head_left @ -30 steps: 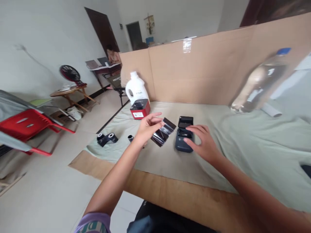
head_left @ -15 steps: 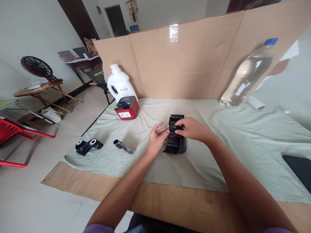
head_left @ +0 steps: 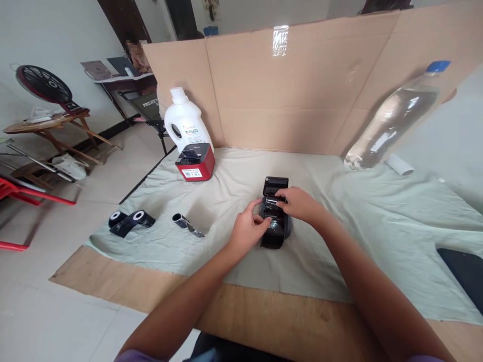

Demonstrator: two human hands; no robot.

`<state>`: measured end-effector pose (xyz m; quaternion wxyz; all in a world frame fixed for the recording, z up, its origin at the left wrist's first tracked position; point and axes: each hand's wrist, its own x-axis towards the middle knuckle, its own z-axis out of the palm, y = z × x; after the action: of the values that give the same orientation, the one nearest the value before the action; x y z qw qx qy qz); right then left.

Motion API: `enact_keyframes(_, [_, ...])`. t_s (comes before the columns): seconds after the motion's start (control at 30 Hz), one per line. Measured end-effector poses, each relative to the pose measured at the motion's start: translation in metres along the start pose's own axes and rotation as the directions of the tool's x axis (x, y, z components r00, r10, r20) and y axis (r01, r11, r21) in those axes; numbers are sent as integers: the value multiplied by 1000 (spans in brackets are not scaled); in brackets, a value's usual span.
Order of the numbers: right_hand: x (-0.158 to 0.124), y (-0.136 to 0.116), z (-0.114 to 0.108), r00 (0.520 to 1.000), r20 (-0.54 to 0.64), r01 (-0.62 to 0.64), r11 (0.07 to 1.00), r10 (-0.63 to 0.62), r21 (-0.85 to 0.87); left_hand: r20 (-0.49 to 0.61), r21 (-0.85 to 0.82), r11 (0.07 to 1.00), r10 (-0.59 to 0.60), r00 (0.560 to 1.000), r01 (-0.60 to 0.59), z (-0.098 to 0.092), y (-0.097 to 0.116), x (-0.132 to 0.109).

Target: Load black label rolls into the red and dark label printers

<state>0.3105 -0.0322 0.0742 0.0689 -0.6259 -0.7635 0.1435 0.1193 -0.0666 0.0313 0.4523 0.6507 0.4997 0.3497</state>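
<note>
A small dark device (head_left: 275, 184) with its lid raised stands on the pale green cloth (head_left: 226, 201). Over it lies a strip of glossy black film (head_left: 274, 226), whose lower end hangs off the near side. My left hand (head_left: 247, 226) pinches the film's left edge between thumb and fingers. From the right, my right hand (head_left: 298, 202) grips the film near its rolled upper part, close to the lid. The inside of the device is mostly hidden under film and fingers.
To the left lie two joined black film rolls (head_left: 132, 221) and a loose dark roll (head_left: 184, 223). Behind are a red box (head_left: 196, 163), a white jug (head_left: 186, 120), a cardboard wall (head_left: 279, 100) and a leaning clear bottle (head_left: 396, 120). A dark phone (head_left: 462, 271) is at right. A person sits far back.
The film now spreads flatter over the device, its free end lying lower and further right. My left hand has shifted slightly down and right along it. The view has shifted slightly.
</note>
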Motion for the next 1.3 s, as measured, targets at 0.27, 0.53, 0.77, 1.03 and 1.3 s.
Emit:
enact_keyframes(0.27, [-1, -7, 17, 996, -90, 4, 991, -17, -135, 9, 20, 1000, -4, 1000, 3, 0, -2, 2])
enact_keyframes(0.53, [-4, -11, 19, 991, -129, -47, 995, 35, -91, -5, -11, 1000, 3, 1000, -3, 0, -1, 1])
enact_keyframes(0.77, [-2, -7, 6, 876, -476, -66, 997, 80, 45, 23, 78, 997, -3, 1000, 1, 0, -2, 1])
enact_keyframes(1.03, [8, 16, 6, 918, -395, 38, 987, 27, 155, 177, 222, 970, 58, 983, -97, -11, 1, 2])
enact_keyframes(1.3, [-17, 6, -19, 986, -132, 121, 976, -98, 181, 204, 269, 958, 45, 978, -101, -13, 4, 1])
